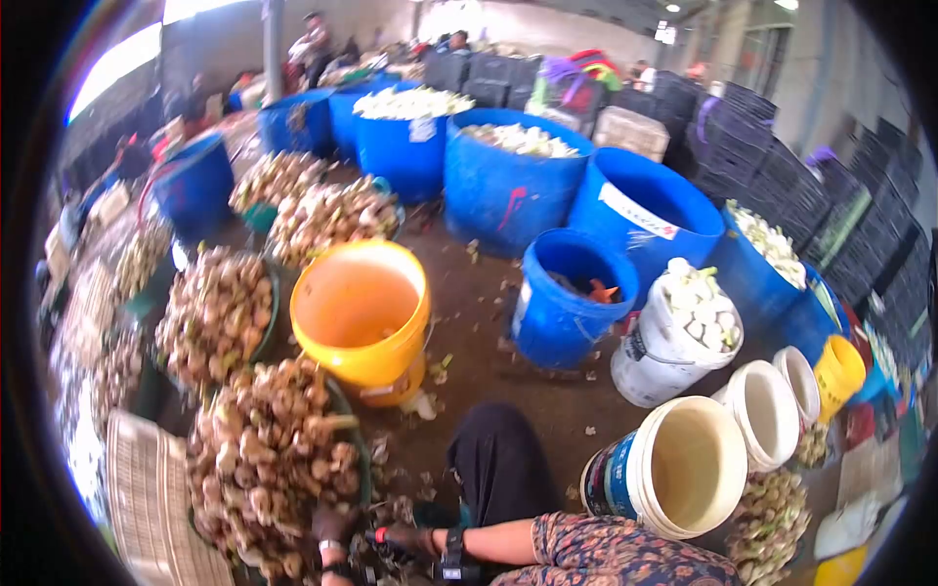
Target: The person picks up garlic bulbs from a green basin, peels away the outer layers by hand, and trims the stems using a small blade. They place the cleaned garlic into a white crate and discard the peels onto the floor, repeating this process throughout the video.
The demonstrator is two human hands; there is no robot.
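In the head view, brown unpeeled garlic bulbs (264, 459) are heaped high in a green-rimmed basin (363, 459) at lower left. The left hand (330, 523) is set against the near edge of this heap; whether a bulb is gripped, and how far the fingers are parted, cannot be told. The right hand (408, 540) is held just beside it, near something red (379, 535); its grip is likewise too blurred to be judged.

Beyond the basin a large yellow bucket (396, 369) is stood open, its inner wall exposed. A small blue bucket (547, 327) is occupied by an orange item (601, 291), and a white bucket (640, 366) is filled above its rim with pale garlic (702, 311). Three open cream buckets (616, 479) are lined up at right, followed by one smaller yellow bucket (840, 376). Pale garlic is also held, up to the rim, in three large blue drums (479, 190).

Bare floor (469, 342), strewn with scraps, is left between the large yellow bucket and the small blue one; nearer, the space is taken up by a dark-trousered knee (498, 454).
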